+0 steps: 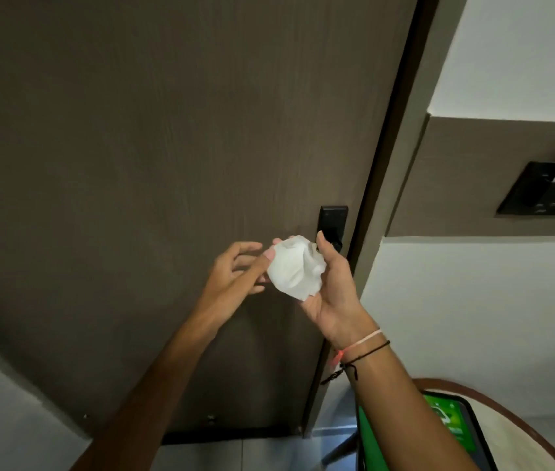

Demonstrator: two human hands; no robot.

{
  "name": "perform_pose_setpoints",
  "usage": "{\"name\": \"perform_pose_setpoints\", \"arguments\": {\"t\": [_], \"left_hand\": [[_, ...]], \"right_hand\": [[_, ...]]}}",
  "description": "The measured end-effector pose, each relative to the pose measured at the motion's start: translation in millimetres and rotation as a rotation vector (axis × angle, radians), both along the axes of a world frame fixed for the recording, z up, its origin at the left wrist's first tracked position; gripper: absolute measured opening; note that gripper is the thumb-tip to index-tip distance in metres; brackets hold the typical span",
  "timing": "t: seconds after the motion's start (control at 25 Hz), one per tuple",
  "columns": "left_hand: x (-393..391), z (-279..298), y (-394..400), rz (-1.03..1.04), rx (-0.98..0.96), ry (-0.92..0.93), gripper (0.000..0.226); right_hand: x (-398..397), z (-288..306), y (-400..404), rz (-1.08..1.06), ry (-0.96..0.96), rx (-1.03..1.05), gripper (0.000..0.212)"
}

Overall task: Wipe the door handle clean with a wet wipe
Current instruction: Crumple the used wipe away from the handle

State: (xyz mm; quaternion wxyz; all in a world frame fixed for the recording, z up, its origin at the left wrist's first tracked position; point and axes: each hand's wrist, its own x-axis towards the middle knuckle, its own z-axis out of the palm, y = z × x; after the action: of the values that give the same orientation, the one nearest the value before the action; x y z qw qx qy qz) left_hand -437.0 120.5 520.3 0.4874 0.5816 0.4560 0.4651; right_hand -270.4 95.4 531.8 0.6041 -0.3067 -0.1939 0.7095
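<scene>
A crumpled white wet wipe (296,268) lies bunched in my right hand (332,290), which holds it palm up in front of the dark brown door (167,130). My left hand (240,266) is just left of the wipe, fingers spread, with one fingertip touching its edge. The black door handle plate (333,219) is mounted near the door's right edge, directly behind my right hand. The lever part of the handle is mostly hidden by my right thumb and the wipe.
The door frame (401,164) runs along the right of the door. A black wall panel (544,188) hangs on the brown wall strip at right. A green-lit device (452,423) sits on a round wood-edged table at the lower right.
</scene>
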Motion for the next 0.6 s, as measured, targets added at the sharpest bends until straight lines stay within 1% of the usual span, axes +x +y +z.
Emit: {"name": "perform_pose_setpoints", "arguments": {"t": [0.04,0.08,0.16,0.2,0.24,0.32,0.44,0.52,0.6], "left_hand": [[12,-2,-8,-0.053,-0.054,-0.047,0.035],[27,-5,-15,-0.09,-0.074,-0.075,0.035],[59,-10,-29,-0.128,-0.068,-0.108,0.027],[74,-14,-35,-0.143,-0.067,-0.126,0.022],[90,-19,-40,-0.157,-0.077,-0.148,0.016],[121,-34,-50,-0.187,-0.126,-0.196,0.005],[163,-63,-69,-0.255,-0.245,-0.234,0.005],[198,-83,-85,-0.36,-0.331,-0.227,0.002],[237,-100,-98,-0.454,-0.396,-0.252,0.009]], "right_hand": [[9,0,-12,0.01,-0.015,-0.009,0.049],[20,-1,-25,0.0,-0.053,-0.008,0.045],[50,-8,-45,-0.068,-0.188,0.023,0.03],[68,-14,-56,-0.103,-0.261,0.035,0.03],[87,-19,-65,-0.133,-0.334,0.023,0.035],[126,-28,-84,-0.205,-0.483,-0.03,0.04],[180,-41,-116,-0.352,-0.679,-0.16,0.034],[216,-54,-141,-0.393,-0.748,-0.257,0.032],[251,-70,-163,-0.381,-0.753,-0.307,0.031]]}}
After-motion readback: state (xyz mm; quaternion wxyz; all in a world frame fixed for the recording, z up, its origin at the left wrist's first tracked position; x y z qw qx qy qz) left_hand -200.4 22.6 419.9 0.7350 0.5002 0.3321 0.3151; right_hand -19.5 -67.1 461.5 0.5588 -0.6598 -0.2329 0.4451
